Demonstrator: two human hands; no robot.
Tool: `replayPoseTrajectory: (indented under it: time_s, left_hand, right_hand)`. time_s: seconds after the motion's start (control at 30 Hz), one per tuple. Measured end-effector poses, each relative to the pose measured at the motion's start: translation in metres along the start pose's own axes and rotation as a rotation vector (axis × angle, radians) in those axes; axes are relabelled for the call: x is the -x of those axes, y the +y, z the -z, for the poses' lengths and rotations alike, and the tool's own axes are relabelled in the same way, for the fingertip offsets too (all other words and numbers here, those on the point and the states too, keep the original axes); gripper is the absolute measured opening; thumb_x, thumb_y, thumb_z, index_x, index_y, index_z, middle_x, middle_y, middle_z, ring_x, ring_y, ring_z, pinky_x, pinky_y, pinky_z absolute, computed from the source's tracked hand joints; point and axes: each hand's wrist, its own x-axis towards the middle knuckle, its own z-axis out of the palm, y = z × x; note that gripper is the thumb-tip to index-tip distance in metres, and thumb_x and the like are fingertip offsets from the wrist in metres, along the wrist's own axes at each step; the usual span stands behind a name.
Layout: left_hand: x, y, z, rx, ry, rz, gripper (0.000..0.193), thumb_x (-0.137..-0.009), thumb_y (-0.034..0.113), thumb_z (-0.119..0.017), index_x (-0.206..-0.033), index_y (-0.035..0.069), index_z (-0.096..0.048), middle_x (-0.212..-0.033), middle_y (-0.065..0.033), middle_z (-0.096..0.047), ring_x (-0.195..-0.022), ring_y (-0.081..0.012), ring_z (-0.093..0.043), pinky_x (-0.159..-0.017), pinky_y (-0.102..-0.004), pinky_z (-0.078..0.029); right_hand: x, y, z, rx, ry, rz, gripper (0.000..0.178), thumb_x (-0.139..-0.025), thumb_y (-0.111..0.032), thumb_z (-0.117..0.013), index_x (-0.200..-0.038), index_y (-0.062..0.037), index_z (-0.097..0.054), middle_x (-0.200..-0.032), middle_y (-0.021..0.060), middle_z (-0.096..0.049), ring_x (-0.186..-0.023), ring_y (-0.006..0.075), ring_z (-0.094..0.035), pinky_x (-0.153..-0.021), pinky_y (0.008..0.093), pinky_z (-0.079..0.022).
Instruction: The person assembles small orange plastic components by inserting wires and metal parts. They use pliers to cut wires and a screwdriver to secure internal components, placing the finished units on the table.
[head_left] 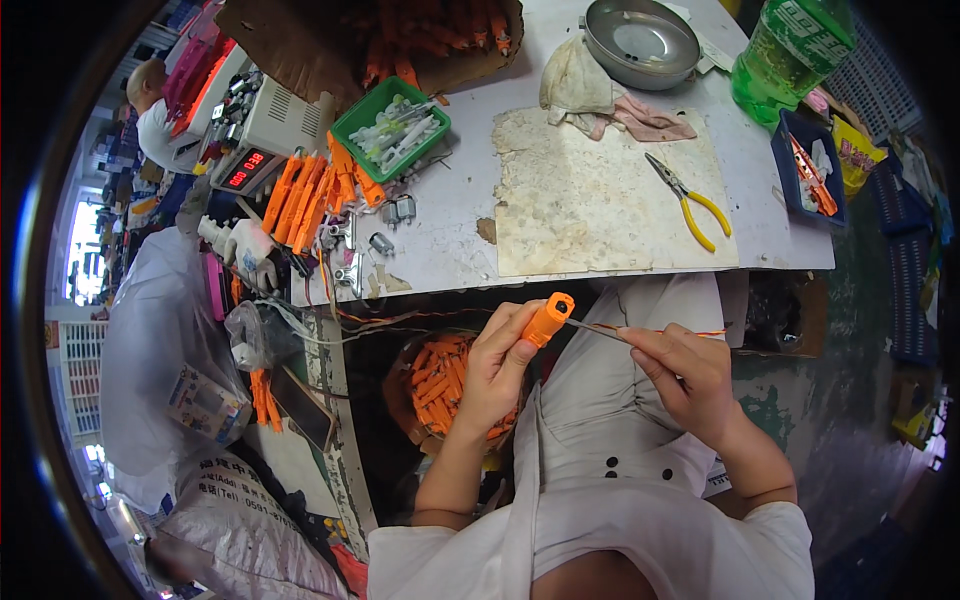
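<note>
My left hand [492, 365] is closed around an orange plastic housing [546, 322], whose dark open end tilts up. Between the fingers of my right hand [688, 378] is a thin grey metal tool [600, 330]; its tip reaches the housing's end, and I cannot tell whether it goes inside. Thin red and yellow wires [712, 332] show beside the right fingers. Both hands are above my lap, just off the table's near edge. Below the left hand stands a container full of orange housings [437, 385].
On the table [465, 225] lie yellow-handled pliers [690, 203], a stained board [560, 235], rags [580, 80], a metal bowl [640, 42] and a green basket [392, 128] of clear parts. Orange housings [300, 203] and small motors [398, 210] lie left. A green bottle [790, 60] stands right.
</note>
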Motion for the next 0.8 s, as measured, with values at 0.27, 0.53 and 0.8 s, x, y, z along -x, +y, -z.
replayPoseTrajectory:
  time_s: [0.27,0.53,0.8]
  left_hand:
    - [-0.005,0.015,0.007,-0.127,-0.091,-0.014,0.042,-0.093,0.027,-0.055,-0.123,-0.003,-0.054,-0.098,-0.0068,-0.056,-0.085,-0.0135,-0.051,-0.075,-0.024,-0.041]
    - [-0.002,0.007,0.004,-0.025,-0.011,0.057,0.041,-0.094,0.025,-0.055,-0.123,-0.003,-0.054,-0.1,-0.0056,-0.055,-0.084,-0.0118,-0.052,-0.074,-0.0231,-0.042]
    - [0.007,0.016,0.006,0.4,0.097,0.447,0.042,-0.094,0.018,-0.054,-0.131,0.0,-0.045,-0.106,-0.0078,-0.062,-0.085,-0.0116,-0.058,-0.075,-0.0235,-0.047]
  right_hand:
    - [0.014,0.009,-0.004,0.126,-0.004,0.067,0.028,-0.078,-0.002,-0.067,-0.106,-0.0051,-0.066,-0.066,0.0065,-0.056,-0.051,0.0173,-0.05,-0.047,0.0292,-0.038]
    - [0.0,0.01,0.005,-0.722,-0.298,-0.781,0.027,-0.089,-0.017,-0.06,-0.11,-0.0009,-0.063,-0.086,0.0084,-0.067,-0.074,0.0103,-0.058,-0.068,0.024,-0.045]
    - [-0.008,-0.014,-0.004,-0.305,-0.348,-0.378,0.023,-0.089,-0.012,-0.058,-0.11,-0.0028,-0.063,-0.104,0.0165,-0.066,-0.083,0.0266,-0.065,-0.075,0.0308,-0.049]
